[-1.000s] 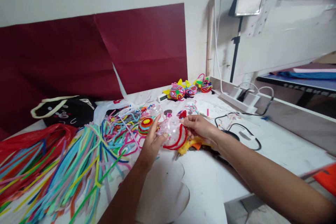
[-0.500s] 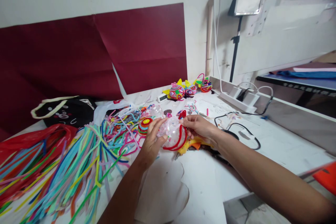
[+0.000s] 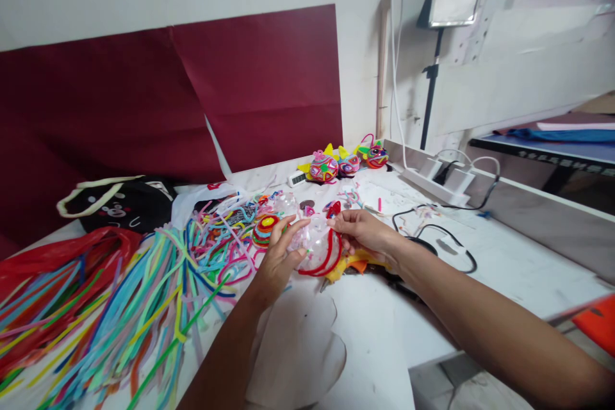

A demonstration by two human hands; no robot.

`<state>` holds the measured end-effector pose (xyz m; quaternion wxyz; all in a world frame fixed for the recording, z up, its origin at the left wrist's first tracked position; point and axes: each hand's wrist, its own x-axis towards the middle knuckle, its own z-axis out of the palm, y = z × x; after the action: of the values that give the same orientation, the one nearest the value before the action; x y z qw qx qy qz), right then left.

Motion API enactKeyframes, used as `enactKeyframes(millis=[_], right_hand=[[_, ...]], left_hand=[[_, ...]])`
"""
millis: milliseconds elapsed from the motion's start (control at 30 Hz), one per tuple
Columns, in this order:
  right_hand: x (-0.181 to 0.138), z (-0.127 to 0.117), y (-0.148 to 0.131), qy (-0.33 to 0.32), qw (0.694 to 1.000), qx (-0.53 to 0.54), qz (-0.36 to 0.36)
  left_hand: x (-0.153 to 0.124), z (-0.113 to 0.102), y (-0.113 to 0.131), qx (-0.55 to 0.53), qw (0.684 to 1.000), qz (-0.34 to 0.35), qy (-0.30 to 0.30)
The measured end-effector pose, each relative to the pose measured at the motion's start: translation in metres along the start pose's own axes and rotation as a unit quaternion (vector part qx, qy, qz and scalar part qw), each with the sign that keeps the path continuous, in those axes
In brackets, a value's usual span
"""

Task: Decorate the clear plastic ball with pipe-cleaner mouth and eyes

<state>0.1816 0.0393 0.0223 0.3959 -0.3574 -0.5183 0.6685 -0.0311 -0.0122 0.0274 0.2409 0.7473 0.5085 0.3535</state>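
Cupped around the near-left side of a clear plastic ball [image 3: 314, 240], the left hand [image 3: 278, 262] has its fingers over the top and its thumb lower down. With the right hand [image 3: 360, 229] I have thumb and forefinger pinched together at the ball's upper right, on what looks like the end of a red pipe cleaner [image 3: 317, 271]; red strands curve down that side and under the front. From my feed I cannot tell whether the ball touches the white table [image 3: 379, 333].

Just beside it, under my right wrist, lies a yellow glue gun [image 3: 346, 264], nozzle toward me. Left of the ball I see a striped coiled disc [image 3: 265, 230], and farther left a big spread of pastel pipe cleaners [image 3: 158, 295]. Three decorated fish [image 3: 323, 168] sit at the back, near a small white timer [image 3: 296, 179].
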Motion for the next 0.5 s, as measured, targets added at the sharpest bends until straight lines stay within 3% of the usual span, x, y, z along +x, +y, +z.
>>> enactKeyframes(millis=[500], right_hand=[[-0.0004,-0.0008,0.0008,0.002,1.0,-0.001,0.0]], left_hand=[[-0.0003,0.001,-0.0006,-0.043,0.999,-0.004,-0.011]])
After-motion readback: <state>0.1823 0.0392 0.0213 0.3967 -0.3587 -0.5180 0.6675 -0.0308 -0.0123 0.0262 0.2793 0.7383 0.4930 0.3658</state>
